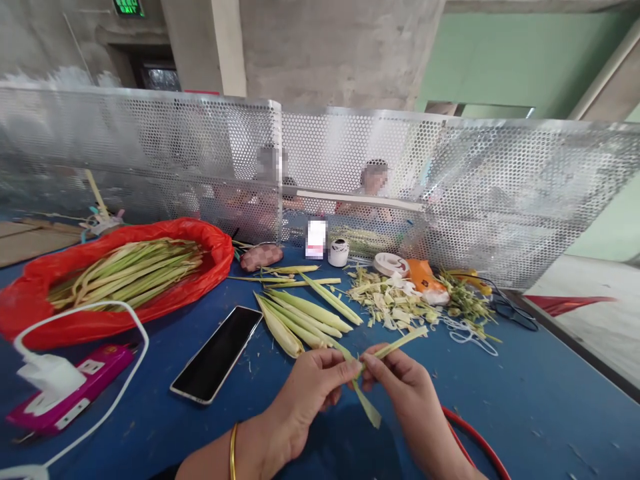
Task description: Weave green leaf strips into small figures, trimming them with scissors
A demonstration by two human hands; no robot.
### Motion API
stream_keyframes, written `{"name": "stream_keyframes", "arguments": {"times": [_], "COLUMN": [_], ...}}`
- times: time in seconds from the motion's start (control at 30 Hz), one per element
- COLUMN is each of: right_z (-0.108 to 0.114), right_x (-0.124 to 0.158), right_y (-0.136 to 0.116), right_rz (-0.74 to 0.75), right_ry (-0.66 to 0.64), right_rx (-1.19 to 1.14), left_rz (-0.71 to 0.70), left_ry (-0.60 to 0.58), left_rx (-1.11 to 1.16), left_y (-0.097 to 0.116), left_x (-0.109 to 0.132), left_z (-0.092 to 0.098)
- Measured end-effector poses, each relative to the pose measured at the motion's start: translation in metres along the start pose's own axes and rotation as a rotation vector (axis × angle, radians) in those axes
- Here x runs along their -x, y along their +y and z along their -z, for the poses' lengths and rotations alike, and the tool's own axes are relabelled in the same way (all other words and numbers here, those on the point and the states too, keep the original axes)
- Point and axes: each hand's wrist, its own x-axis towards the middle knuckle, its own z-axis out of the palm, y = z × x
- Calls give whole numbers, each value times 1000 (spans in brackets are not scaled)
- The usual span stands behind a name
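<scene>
Low over the table's front, my left hand [313,383] pinches a pale green leaf strip [369,407] between thumb and forefinger; one end hangs down past the fingertips. Fingertips almost touching it, my right hand [403,387] is closed on a folded leaf strip [404,341] that points up to the right. Whether the two strips are one piece is hidden by the fingers. Just beyond my hands lie several long green husk-like leaves [305,313], fanned out on the blue table [280,413].
Left, a red plastic bag [215,240] holds long leaves. A phone [217,353] and a purple power strip [85,387] lie nearer. Leaf scraps [385,300], a tape roll [391,264] and a white canister [339,253] sit behind. A perforated metal screen [350,147] divides off people beyond.
</scene>
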Motion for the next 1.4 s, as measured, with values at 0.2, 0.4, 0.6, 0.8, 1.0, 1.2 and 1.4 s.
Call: {"name": "stream_keyframes", "arguments": {"times": [0.2, 0.4, 0.6, 0.8, 1.0, 1.2, 1.4], "right_z": [19, 27, 14, 6, -6, -4, -2], "right_x": [-9, -7, -8, -4, 2, 1, 3], "right_y": [7, -5, 1, 10, 14, 16, 8], "right_rz": [234, 737, 287, 279, 198, 200, 226], "right_ry": [329, 150, -275, -149, -80, -64, -26], "right_rx": [299, 843, 498, 351, 203, 238, 382], "left_rz": [-38, -201, -204, -66, -2, -29, -15], "left_ry": [90, 29, -7, -70, -104, -71, -27], "left_rx": [-90, -260, -358, -231, -184, -246, -280], "left_y": [0, -3, -10, -15, -7, -9, -6], "left_x": [0, 3, 4, -2, 0, 0, 6], "left_z": [-4, -4, -3, -4, -3, -4, -11]}}
